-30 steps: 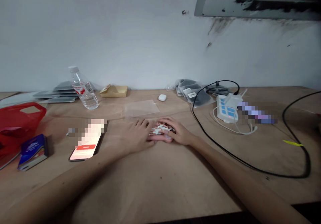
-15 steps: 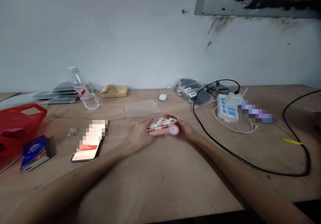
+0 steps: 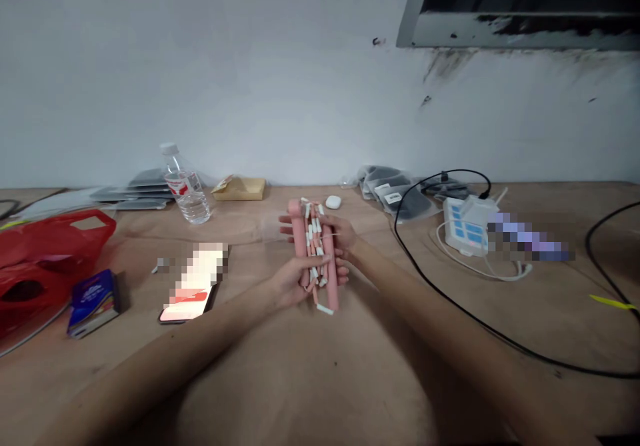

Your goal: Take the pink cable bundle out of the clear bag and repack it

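Both hands hold a folded beaded jump rope (image 3: 331, 279) with two thick pink handles and pink and white bead segments bunched between them. It stands lengthwise in front of me, slightly raised from the table as far as I can tell. My left hand (image 3: 291, 281) is closed around its lower left side, thumb across the beads. My right hand (image 3: 344, 236) wraps the right side from behind, and some fingertips show beyond the left handle. One white bead end hangs out at the bottom. A clear plastic sleeve (image 3: 271, 229) lies behind, partly hidden by the hands.
To the left are a lit phone (image 3: 193, 286), a blue box (image 3: 94, 303), a red plastic bag (image 3: 60, 246) and a water bottle (image 3: 187, 193). A white earbud case (image 3: 333, 202) sits behind. Rightward lie a power strip (image 3: 465, 229) and a looping black cable (image 3: 440, 303).
The jump rope has turned from lying crosswise to pointing away from me and looks lifted. Both hands have shifted from its two ends to gripping its sides. The view has moved slightly.
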Motion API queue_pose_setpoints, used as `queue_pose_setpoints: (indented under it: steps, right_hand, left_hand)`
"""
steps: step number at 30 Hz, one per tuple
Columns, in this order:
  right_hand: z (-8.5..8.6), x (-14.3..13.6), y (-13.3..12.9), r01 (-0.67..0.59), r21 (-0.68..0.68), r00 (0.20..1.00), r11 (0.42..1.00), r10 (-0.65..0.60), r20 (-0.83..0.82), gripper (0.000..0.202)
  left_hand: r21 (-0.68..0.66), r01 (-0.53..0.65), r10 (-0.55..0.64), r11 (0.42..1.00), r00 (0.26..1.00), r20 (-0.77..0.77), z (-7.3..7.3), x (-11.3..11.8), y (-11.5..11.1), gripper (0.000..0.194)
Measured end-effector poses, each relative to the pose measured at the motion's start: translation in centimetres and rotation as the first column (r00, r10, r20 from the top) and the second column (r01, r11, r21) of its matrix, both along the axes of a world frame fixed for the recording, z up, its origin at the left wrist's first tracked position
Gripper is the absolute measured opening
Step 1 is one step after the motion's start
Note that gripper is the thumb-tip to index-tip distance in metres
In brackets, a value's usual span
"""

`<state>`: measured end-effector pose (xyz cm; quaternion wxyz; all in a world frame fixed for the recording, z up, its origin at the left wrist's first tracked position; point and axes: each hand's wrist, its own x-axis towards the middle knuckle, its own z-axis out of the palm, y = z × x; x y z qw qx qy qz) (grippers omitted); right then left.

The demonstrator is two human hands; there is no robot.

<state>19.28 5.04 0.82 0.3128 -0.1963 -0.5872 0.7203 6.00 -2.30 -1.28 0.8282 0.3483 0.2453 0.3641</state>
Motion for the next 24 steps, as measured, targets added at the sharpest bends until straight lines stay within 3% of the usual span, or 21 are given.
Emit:
queue_pose_setpoints:
  steps: [1,4,6,9,12,15,24]
  right_hand:
    - [0.2,-0.6,-0.2,-0.043,-0.051,0.997,0.998,0.039,-0.073,0.056]
    - [0.3,-1.4,-0.9,-0.023,-0.115,0.970,0.993,-0.006,-0.245,0.045]
    - [0.3,-1.1,-0.9,-0.020,-0.135,0.972,0.991,-0.012,-0.233,0.043]
    - [0.4,0.1,-0.2,-0.103,-0.157,0.986,0.982,0.080,-0.148,0.042]
    - [0.4,0.9,0.7,-0.170,-0.168,0.983,0.971,0.153,-0.106,0.047]
    - [0.3,1.0,1.0,-0.145,-0.164,0.988,0.976,0.133,-0.079,0.050]
    - [1.8,-0.6,-0.7,-0.022,-0.195,0.953,0.981,-0.039,-0.301,0.044]
  left_hand:
    - [-0.034,0.051,-0.050,0.998,0.998,0.045,-0.1,-0.2,0.0,0.025]
    - [-0.097,0.180,-0.167,0.979,0.977,0.130,-0.3,-0.7,-0.2,0.026]
    - [-0.096,0.244,-0.227,0.965,0.961,0.155,-0.2,-1.1,-0.4,0.031]
    - [-0.046,0.291,-0.276,0.956,0.940,0.203,0.5,-1.5,-0.6,0.047]
    - [-0.042,0.269,-0.256,0.962,0.945,0.202,1.5,-1.7,-0.5,0.054]
    - [-0.085,0.216,-0.203,0.973,0.969,0.142,1.8,-1.7,-0.2,0.043]
    - [-0.160,0.123,-0.134,0.979,0.989,-0.065,0.6,-1.4,0.1,0.027]
